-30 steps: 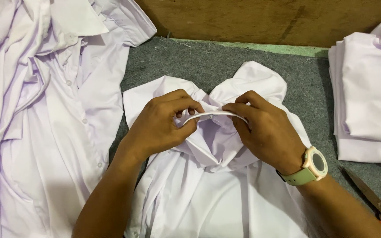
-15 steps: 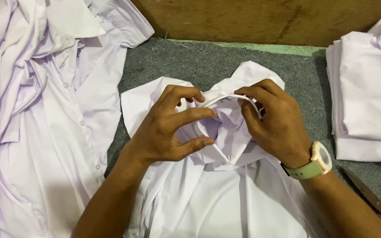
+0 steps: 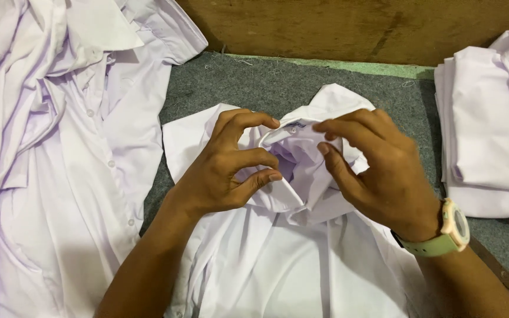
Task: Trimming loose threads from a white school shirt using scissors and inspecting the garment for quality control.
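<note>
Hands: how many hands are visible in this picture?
2. The left hand and the right hand both touch the collar of the white shirt.

Left hand: palm down, fingers curled like a claw, thumb and index tips apart.
Right hand: palm down, fingers bent and spread, the tips point to the left hand.
Forearms: both come from the bottom edge and slant toward each other.
Hands: close together, not touching.
</note>
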